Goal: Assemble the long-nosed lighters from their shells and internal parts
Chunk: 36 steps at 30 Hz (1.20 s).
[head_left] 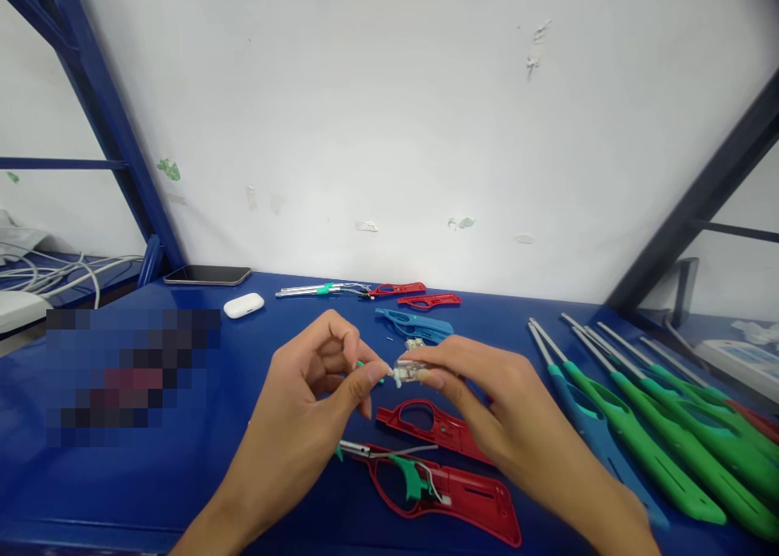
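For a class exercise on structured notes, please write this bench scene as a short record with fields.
Left hand: pinched; contents unclear
Right hand: holding a clear piece
Near side: two red shells, one bearing a green part
Beyond hands: blue shell
Right side: rod-tipped tools, mostly green-handled
Back left: phone, white case

- Way through: bare blue tabletop (pixel 256 353) between the left hand (pixel 304 394) and the white case (pixel 244 305).
- Blocked, near side: red shells (pixel 478 491).
- Blocked, beyond the right hand (pixel 496 377): blue shell (pixel 423 325).
- Blocked, right: lighter row (pixel 657 460) (rods pointing wallward).
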Tool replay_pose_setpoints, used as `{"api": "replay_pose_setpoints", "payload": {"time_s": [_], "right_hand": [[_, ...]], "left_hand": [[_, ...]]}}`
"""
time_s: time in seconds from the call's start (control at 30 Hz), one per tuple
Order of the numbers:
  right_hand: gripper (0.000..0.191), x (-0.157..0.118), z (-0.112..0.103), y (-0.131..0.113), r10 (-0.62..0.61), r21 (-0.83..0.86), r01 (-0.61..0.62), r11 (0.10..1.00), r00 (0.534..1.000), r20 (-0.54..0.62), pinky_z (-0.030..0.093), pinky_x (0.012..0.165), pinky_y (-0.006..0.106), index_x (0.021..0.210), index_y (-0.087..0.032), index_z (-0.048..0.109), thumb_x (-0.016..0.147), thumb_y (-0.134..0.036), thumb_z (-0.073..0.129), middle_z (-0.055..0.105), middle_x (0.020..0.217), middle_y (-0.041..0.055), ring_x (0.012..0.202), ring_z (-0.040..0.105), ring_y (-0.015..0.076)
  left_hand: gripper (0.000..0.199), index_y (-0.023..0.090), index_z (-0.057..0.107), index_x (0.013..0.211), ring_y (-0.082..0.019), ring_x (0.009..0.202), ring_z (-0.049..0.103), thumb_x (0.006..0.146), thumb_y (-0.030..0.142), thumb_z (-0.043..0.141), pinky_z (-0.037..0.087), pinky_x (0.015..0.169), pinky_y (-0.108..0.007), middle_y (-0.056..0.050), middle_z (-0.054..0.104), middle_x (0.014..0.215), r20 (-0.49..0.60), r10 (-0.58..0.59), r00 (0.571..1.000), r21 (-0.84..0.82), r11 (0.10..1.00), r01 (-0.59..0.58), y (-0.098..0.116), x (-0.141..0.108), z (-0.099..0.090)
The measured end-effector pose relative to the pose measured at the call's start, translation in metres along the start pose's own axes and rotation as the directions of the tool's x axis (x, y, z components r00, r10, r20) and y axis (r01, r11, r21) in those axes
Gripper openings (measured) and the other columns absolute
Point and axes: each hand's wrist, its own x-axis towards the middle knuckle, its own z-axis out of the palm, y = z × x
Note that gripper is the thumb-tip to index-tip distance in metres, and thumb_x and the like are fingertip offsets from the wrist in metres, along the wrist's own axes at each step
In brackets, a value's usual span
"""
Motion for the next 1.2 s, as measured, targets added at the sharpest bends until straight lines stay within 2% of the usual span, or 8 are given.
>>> {"api": "replay_pose_setpoints", "payload": {"time_s": [0.1,0.3,0.57,0.83,0.93,1.07,1.2], "right_hand": [[0.025,0.001,0.002,0.002,-0.014,0.015,0.014,1.000,1.000,0.026,0.050,0.080,0.026,0.119,-0.031,0.074,0.114,-0.032,0.050,0.076,0.103,-0.0030,0.090,0.068,0.0138],[0.023,0.001,0.009,0.005,-0.054,0.011,0.054,0.998,0.999,-0.002,0.049,0.075,0.023,0.114,-0.027,0.072,0.114,-0.029,0.049,0.072,0.095,-0.0025,0.082,0.064,0.0123],[0.024,0.003,0.021,0.006,-0.057,-0.047,0.054,0.997,0.996,-0.067,0.053,0.079,0.025,0.114,-0.025,0.071,0.111,-0.015,0.049,0.075,0.103,0.0008,0.091,0.070,0.0142],[0.028,0.004,0.032,0.005,-0.087,-0.121,0.071,0.990,0.987,-0.134,0.054,0.075,0.029,0.111,-0.023,0.072,0.113,-0.021,0.043,0.075,0.100,0.0050,0.088,0.071,0.0180],[0.030,0.005,0.034,0.005,-0.092,-0.134,0.074,0.988,0.987,-0.135,0.053,0.074,0.029,0.110,-0.022,0.072,0.114,-0.022,0.042,0.074,0.099,0.0048,0.086,0.071,0.0175],[0.030,0.005,0.032,0.005,-0.089,-0.144,0.071,0.987,0.988,-0.122,0.052,0.074,0.030,0.118,-0.021,0.071,0.115,-0.025,0.041,0.075,0.102,0.0064,0.086,0.070,0.0182],[0.028,0.003,0.020,0.001,-0.059,-0.129,0.051,0.990,0.996,-0.061,0.050,0.074,0.030,0.115,-0.023,0.072,0.115,-0.031,0.044,0.076,0.097,0.0027,0.083,0.068,0.0174]], "left_hand": [[0.046,0.023,0.036,0.077,-0.007,0.056,0.051,0.100,0.034,0.075,0.041,0.051,-0.019,0.007,0.063,0.078,0.013,0.013,1.000,-0.022,1.000,-0.012,-0.001,-0.002,0.002],[0.051,0.023,0.031,0.073,-0.008,0.056,0.034,0.102,0.035,0.070,0.034,0.048,-0.021,0.006,0.049,0.076,-0.022,0.044,0.999,0.017,0.999,-0.044,-0.003,-0.007,0.005],[0.053,0.023,0.025,0.071,-0.010,0.058,0.032,0.102,0.029,0.066,0.029,0.047,-0.023,0.004,0.045,0.074,-0.100,0.093,0.991,0.059,0.994,-0.088,-0.006,-0.013,0.008],[0.055,0.022,0.021,0.070,-0.009,0.054,0.028,0.101,0.031,0.065,0.023,0.044,-0.023,0.004,0.040,0.073,-0.125,0.098,0.987,0.078,0.993,-0.089,-0.004,-0.012,0.006],[0.055,0.023,0.021,0.069,-0.008,0.054,0.030,0.101,0.031,0.065,0.027,0.044,-0.023,0.004,0.041,0.072,-0.124,0.103,0.987,0.096,0.991,-0.092,-0.004,-0.010,0.005],[0.053,0.023,0.024,0.069,-0.008,0.053,0.041,0.100,0.029,0.066,0.038,0.049,-0.021,0.005,0.049,0.071,-0.117,0.096,0.988,0.098,0.992,-0.085,-0.002,-0.005,0.003],[0.042,0.023,0.041,0.076,-0.006,0.047,0.049,0.098,0.036,0.075,0.037,0.044,-0.018,0.007,0.061,0.074,-0.111,0.041,0.993,0.071,0.997,-0.034,0.002,-0.003,0.000]]}}
